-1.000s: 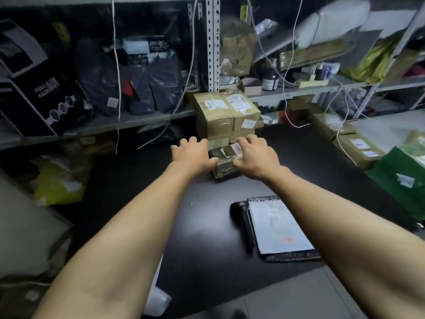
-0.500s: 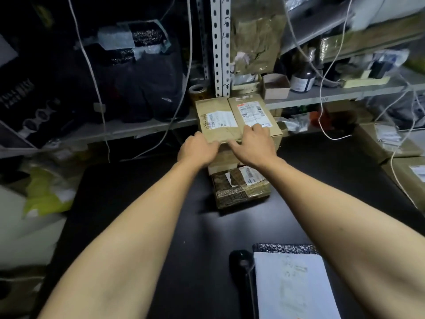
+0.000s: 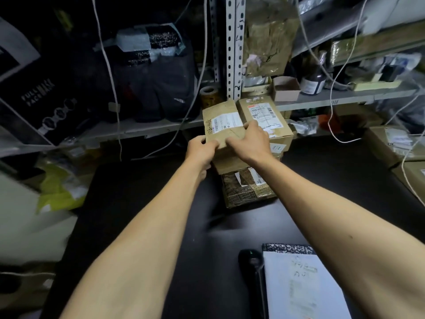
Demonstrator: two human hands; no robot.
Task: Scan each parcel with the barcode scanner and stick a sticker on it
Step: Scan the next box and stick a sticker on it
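- My left hand (image 3: 200, 151) grips the near left corner of the top-left parcel (image 3: 224, 124), thumb on its top face and the other fingers curled under the edge
- That parcel sits on the stack straight ahead of both hands, at the far edge of the black table (image 3: 147, 203), its white label with a barcode facing up just beyond my fingertips
- My right hand (image 3: 249, 142) pinches the same parcel along its near edge and right side, fingers bent over the top, so I judge I am about to pull this one toward me
- Touching it just right of my right hand is a second parcel (image 3: 264, 117), its printed label also facing up
- Below my right wrist lies a darker taped parcel (image 3: 247, 188) flat on the table, in front of the stack
- The barcode scanner (image 3: 250, 261) lies untouched, close to me under my right forearm, just beside a white sheet on a speckled pad (image 3: 299, 284), which may hold the stickers, though I cannot tell
- More parcels (image 3: 388, 143) wait far off to the right of my right arm
- Progress, as I judge it: I see no fresh sticker on the parcel in my hands, so scanning and stickering it are both to come, and several others remain
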